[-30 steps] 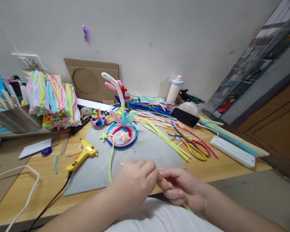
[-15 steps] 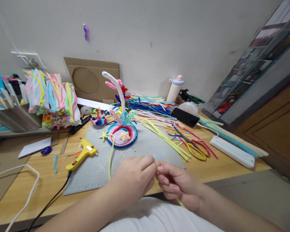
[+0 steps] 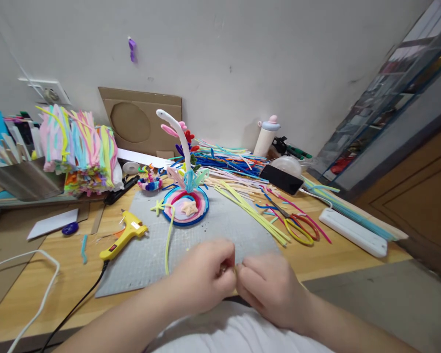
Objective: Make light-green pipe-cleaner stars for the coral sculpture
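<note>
My left hand and my right hand are closed and meet at the fingertips above the table's front edge. Between them they pinch a thin yellow pipe cleaner, of which only a sliver shows; the fingers cover the rest. Beyond my left hand, a bent yellow pipe cleaner runs down the grey cutting mat, by a small yellow star. A round coiled pipe-cleaner base on the mat bears a beige star and an upright white stem.
Scissors and loose yellow pipe cleaners lie to the right, near a phone and a white power strip. A yellow glue gun with a black cord rests on the left. Pipe-cleaner bundles stand behind it.
My right hand has turned over, so its back now faces up and its fingers are curled in. My left hand has rolled slightly, its thumb side showing. The things on the table stay put.
</note>
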`<state>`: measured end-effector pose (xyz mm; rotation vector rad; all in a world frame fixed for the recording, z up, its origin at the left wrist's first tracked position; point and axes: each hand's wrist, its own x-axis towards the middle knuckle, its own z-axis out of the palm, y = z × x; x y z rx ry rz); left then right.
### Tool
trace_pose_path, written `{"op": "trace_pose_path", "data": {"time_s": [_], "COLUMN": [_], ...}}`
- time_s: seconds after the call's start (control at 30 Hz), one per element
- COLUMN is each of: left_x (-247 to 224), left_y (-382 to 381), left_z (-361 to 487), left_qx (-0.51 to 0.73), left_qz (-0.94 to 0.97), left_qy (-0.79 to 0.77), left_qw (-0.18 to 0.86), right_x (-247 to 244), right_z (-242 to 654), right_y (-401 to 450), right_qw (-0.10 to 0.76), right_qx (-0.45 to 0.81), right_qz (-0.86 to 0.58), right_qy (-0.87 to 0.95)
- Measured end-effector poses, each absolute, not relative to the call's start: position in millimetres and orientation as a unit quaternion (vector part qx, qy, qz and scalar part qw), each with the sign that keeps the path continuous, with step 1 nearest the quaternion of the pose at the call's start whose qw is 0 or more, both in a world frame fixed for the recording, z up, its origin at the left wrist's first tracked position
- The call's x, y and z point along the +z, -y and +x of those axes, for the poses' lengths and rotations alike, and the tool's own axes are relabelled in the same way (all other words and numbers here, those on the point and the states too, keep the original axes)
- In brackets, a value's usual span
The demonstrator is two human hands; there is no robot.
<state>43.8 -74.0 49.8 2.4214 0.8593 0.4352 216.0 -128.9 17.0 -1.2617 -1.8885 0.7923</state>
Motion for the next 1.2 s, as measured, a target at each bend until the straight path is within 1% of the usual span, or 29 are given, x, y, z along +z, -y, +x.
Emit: {"op": "trace_pose_path", "data": {"time_s": [0.03,0.07,0.13,0.2,0.27,0.33,0.4,0.5,0.6,0.63,0.7,0.77,0.8,0.83,0.87,0.9,0.93,0.97,1.03,1.07,1.13,1.2], "left_x": [50,50,50,50,52,54,56,58,57,56,55,55,55,55,56,56,56,56,56,56,56,57], "left_y": [73,72,71,71,72,73,74,75,75,74,72,69,68,67,66,65,65,65,68,69,72,73], "left_z": [44,43,42,42,41,40,39,38,38,38,38,38,39,39,39,39,39,39,39,39,39,39], "left_qx": [0.165,0.172,0.186,0.185,0.169,0.152,0.138,0.131,0.143,0.148,0.151,0.145,0.141,0.139,0.138,0.14,0.141,0.142,0.139,0.135,0.127,0.118], "left_qz": [0.889,0.889,0.903,0.928,0.948,0.961,0.967,0.969,0.962,0.958,0.95,0.939,0.934,0.929,0.925,0.924,0.925,0.928,0.939,0.945,0.955,0.962], "left_qy": [-0.324,-0.324,-0.304,-0.265,-0.238,-0.223,-0.215,-0.211,-0.227,-0.235,-0.249,-0.258,-0.261,-0.263,-0.267,-0.27,-0.271,-0.27,-0.257,-0.248,-0.236,-0.23], "left_qw": [0.277,0.275,0.239,0.185,0.123,0.063,0.018,0.0,0.045,0.066,0.116,0.174,0.201,0.222,0.233,0.233,0.226,0.213,0.183,0.167,0.13,0.089], "right_x": [17,18,21,23,24,24,22,21,20,21,21,21,21,21,22,22,23,23,22,21,17,14], "right_z": [216,216,214,213,215,219,220,217,212,212,213,215,216,216,216,216,216,216,217,218,221,222], "right_y": [129,129,127,122,117,113,111,111,114,116,120,126,129,131,132,132,132,130,124,122,117,116], "right_qw": [0.364,0.371,0.37,0.339,0.304,0.29,0.282,0.314,0.367,0.384,0.394,0.366,0.347,0.337,0.337,0.346,0.357,0.362,0.325,0.293,0.253,0.267], "right_qx": [0.314,0.355,0.524,0.714,0.836,0.887,0.904,0.887,0.808,0.753,0.588,0.4,0.333,0.295,0.294,0.331,0.403,0.505,0.725,0.805,0.889,0.908], "right_qz": [-0.498,-0.51,-0.511,-0.454,-0.379,-0.33,-0.307,-0.318,-0.387,-0.424,-0.486,-0.496,-0.485,-0.48,-0.484,-0.497,-0.511,-0.514,-0.463,-0.417,-0.339,-0.3], "right_qy": [0.722,0.69,0.572,0.411,0.256,0.145,0.097,0.121,0.249,0.324,0.512,0.679,0.73,0.754,0.752,0.723,0.67,0.592,0.393,0.302,0.176,0.118]}}
